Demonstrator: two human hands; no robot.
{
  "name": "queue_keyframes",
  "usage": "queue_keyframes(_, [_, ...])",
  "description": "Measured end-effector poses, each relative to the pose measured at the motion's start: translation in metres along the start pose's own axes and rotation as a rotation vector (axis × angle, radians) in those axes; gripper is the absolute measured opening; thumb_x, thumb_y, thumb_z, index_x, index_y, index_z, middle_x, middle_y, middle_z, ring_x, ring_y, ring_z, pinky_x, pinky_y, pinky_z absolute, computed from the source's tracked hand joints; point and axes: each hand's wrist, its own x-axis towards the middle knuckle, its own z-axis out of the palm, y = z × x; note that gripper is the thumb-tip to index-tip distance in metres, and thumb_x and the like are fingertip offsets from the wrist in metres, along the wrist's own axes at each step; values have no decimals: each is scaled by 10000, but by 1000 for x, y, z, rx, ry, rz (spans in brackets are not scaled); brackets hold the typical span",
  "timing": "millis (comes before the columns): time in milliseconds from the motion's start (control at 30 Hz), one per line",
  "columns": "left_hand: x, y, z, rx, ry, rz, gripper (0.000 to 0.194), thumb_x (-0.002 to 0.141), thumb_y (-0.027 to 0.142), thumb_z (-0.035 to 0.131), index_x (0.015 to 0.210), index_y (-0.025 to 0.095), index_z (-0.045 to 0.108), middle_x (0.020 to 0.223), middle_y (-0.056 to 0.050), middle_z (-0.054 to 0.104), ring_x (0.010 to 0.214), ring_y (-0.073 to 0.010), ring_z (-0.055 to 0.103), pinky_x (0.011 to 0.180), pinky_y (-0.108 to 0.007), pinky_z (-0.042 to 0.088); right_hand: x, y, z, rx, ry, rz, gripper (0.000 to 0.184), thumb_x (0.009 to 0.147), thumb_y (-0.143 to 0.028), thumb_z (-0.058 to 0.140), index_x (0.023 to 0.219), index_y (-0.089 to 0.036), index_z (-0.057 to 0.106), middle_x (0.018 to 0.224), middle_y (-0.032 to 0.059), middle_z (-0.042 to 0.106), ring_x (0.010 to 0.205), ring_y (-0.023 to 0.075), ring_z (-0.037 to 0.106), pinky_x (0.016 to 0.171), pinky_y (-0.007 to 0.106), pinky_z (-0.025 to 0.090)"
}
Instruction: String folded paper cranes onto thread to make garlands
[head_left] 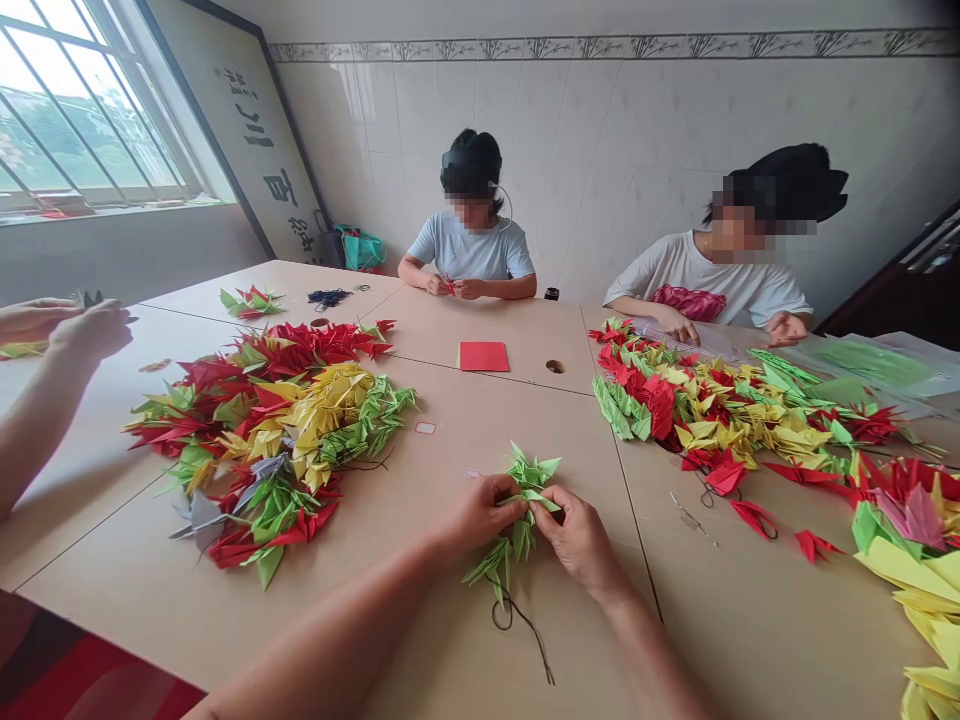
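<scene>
Both my hands meet over the near middle of the table [420,640]. A light green folded paper crane [541,498] is pinched between the fingertips of my left hand [487,512] and my right hand [581,535]. More green paper cranes [532,467] spread out just beyond my fingers, and others of the same green lie beneath and in front of them. From their near end a dark cord [529,625] trails in a loop across the tabletop. My fingertips partly cover the crane's folds.
To the left lies a big heap of red, yellow and green cranes [322,410]; another heap [712,405] spreads at right. Red paper squares [484,356] lie ahead. A needle-like tool [694,520] rests at right. Two people sit opposite; another person's hands [94,330] work at far left.
</scene>
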Motion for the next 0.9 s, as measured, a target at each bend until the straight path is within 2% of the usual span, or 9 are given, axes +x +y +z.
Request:
queue_keyframes(133, [0, 1, 3, 47, 43, 19, 189, 750, 296, 517, 641, 159, 446, 529, 49, 449, 484, -80, 457, 453, -194, 318, -1, -2, 0, -26, 8, -13, 234, 799, -373, 504, 677, -179, 548, 536, -33, 466, 502, 110, 385, 474, 212, 303])
queue_keyframes(300, [-1, 1, 1, -16, 17, 1, 264, 772, 397, 523, 679, 155, 466, 558, 39, 475, 498, -88, 477, 458, -200, 341, 1, -2, -2, 75, -33, -20, 279, 828, -427, 475, 773, -180, 591, 653, 16, 588, 592, 147, 490, 549, 228, 382])
queue_keyframes(467, [-2, 2, -3, -18, -42, 48, 332, 755, 461, 565, 811, 133, 560, 624, 22, 522, 552, -90, 481, 501, -206, 364, 4, 5, -2, 139, 1, 52, 327, 802, -487, 490, 790, -181, 606, 633, 22, 601, 582, 168, 521, 555, 248, 408])
queue_keyframes(600, [-2, 4, -4, -9, -94, 138, 391, 695, 402, 662, 972, 141, 574, 795, -19, 582, 692, -108, 506, 619, -221, 405, 5, 9, -3, 226, 32, 69, 367, 793, -516, 494, 813, -175, 628, 608, 23, 611, 598, 185, 557, 556, 254, 422])
queue_keyframes(733, [-3, 2, -1, 43, -80, 73, 511, 632, 344, 716, 1064, 142, 532, 814, -19, 574, 669, -105, 501, 605, -226, 407, 4, 9, -2, 280, 22, 91, 363, 783, -516, 516, 823, -172, 625, 613, 27, 627, 569, 177, 568, 539, 258, 443])
queue_keyframes(900, [-2, 0, -1, 42, -94, 72, 381, 671, 265, 665, 1016, 160, 541, 786, -4, 566, 649, -100, 493, 569, -217, 379, 4, 6, -2, 323, 53, 176, 357, 738, -536, 564, 754, -182, 600, 583, 20, 618, 520, 172, 579, 474, 254, 452])
